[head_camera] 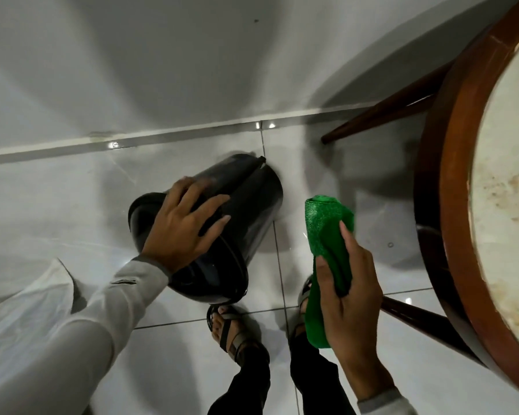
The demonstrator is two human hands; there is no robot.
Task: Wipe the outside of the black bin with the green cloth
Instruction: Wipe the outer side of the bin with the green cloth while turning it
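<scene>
My left hand point(180, 232) lies with fingers spread flat on the black bin point(252, 199), tipping it toward me, I'd say to steady it and show its side. My right hand point(346, 283) is clamped around the bunched green cloth point(327, 226), just beside the bin, not touching. The bin leans on glossy white floor tiles point(72, 205) near the wall point(162, 70), a round wood-rimmed desk point(450, 205) to my right.

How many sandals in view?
2: the left sandal on the tile just beside the black bin rim; the right sandal mostly hidden behind the green cloth.
</scene>
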